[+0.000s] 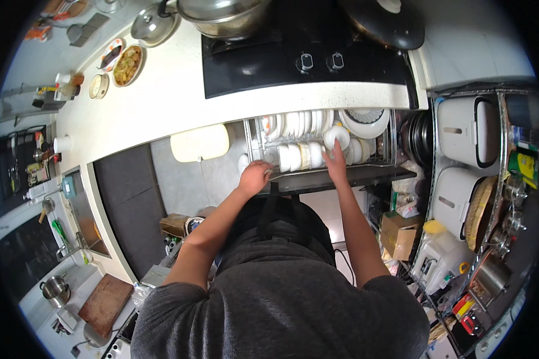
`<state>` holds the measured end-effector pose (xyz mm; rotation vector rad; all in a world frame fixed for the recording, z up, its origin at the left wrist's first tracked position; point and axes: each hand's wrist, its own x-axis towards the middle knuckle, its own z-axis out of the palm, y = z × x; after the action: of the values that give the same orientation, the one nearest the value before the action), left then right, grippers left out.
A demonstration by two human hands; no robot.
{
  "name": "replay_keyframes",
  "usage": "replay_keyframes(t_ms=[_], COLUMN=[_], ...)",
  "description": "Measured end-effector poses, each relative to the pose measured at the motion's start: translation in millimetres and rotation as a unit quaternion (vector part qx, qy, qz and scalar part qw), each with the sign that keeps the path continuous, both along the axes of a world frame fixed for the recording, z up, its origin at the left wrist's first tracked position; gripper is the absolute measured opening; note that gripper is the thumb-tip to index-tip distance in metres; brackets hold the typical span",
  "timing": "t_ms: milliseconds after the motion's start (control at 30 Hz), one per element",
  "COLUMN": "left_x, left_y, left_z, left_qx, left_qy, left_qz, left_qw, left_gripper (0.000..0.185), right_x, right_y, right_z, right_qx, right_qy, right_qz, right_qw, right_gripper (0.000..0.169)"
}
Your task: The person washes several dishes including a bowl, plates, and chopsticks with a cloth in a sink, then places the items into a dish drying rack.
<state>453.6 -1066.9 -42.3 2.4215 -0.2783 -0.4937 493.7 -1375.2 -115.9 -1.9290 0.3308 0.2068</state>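
Note:
Below the counter a pull-out wire dish drawer [253,134] stands open in front of me, holding a row of white plates [301,123] at the back and a row of white bowls [296,157] nearer. My right hand [336,158] is at a small white dish [336,136] above the rows, its fingertips against the near rim; whether they grip it is unclear. My left hand [257,175] is at the drawer's left front corner, fingers bent, near the end of the bowl row. A large plate with a dark ribbed pattern [364,117] leans at the back right.
Above the drawer is a black cooktop [260,76] with a lidded pot [224,20] and a dark pan lid [386,27]. Food dishes [128,65] stand on the white counter [161,89]. A cream bin [201,142] lies left of the drawer; a wire shelf unit [433,148] stands right.

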Motion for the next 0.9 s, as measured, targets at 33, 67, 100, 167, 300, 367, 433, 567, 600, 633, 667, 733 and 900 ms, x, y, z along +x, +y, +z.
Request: replay_keyframes(t_ms=[33, 67, 100, 167, 300, 367, 433, 567, 600, 633, 667, 733, 900], left_x=[-3.1, -4.0, -12.5, -25.1, -25.6, -12.3, -10.9, -7.8, -3.5, -5.3, -8.1, -2.2, 10.9], left_y=[-0.9, -1.2, 8.2, 19.1, 11.6, 2.0, -1.9, 12.0, 9.4, 15.6, 20.8, 18.5, 31.3], left_z=[3.4, 6.1, 5.3, 0.3, 3.7, 6.4, 9.9, 12.4, 16.4, 17.2, 18.2, 24.4, 27.1], left_qx=[0.005, 0.010, 0.016, 0.016, 0.019, -0.001, -0.002, -0.020, -0.027, -0.013, 0.014, 0.069, 0.126], left_qy=[0.016, 0.032, 0.039, 0.049, 0.038, -0.004, -0.024, -0.072, -0.079, -0.091, -0.105, -0.100, -0.126], left_qz=[0.000, 0.000, -0.006, -0.025, -0.044, -0.060, -0.049, -0.029, -0.035, -0.028, -0.017, -0.015, 0.032], left_qw=[1.000, 0.999, 0.999, 0.998, 0.998, 0.998, 0.998, 0.997, 0.996, 0.995, 0.994, 0.992, 0.983], left_gripper=[0.027, 0.027, 0.028, 0.030, 0.032, 0.033, 0.032, 0.041, 0.044, 0.053, 0.056, 0.070, 0.082], right_x=[-17.0, -32.0, -44.7, -68.5, -87.5, -69.5, -52.3, 3.1, 13.0, 21.0, 28.7, 48.8, 93.2], right_y=[-10.5, -19.2, -13.7, -13.5, -10.1, -14.2, -8.3, 25.9, 21.6, 27.9, 35.2, 30.9, 48.6], right_z=[2.6, 4.1, 12.6, 25.9, 26.9, 16.7, 17.4, 33.0, 33.5, 33.3, 32.7, 28.5, 25.2], right_qx=[0.003, 0.009, 0.095, 0.123, 0.215, 0.273, 0.312, 0.358, 0.365, 0.369, 0.374, 0.388, 0.419], right_qy=[0.001, 0.000, 0.074, 0.163, 0.368, 0.367, 0.373, 0.387, 0.384, 0.377, 0.371, 0.361, 0.346], right_qz=[-0.011, -0.021, -0.056, -0.067, -0.101, -0.122, -0.133, -0.141, -0.153, -0.151, -0.148, -0.157, -0.189], right_qw=[1.000, 1.000, 0.991, 0.977, 0.899, 0.881, 0.864, 0.838, 0.834, 0.836, 0.837, 0.834, 0.818], right_gripper=[0.069, 0.061, 0.052, 0.038, 0.035, 0.038, 0.041, 0.047, 0.049, 0.048, 0.048, 0.045, 0.040])
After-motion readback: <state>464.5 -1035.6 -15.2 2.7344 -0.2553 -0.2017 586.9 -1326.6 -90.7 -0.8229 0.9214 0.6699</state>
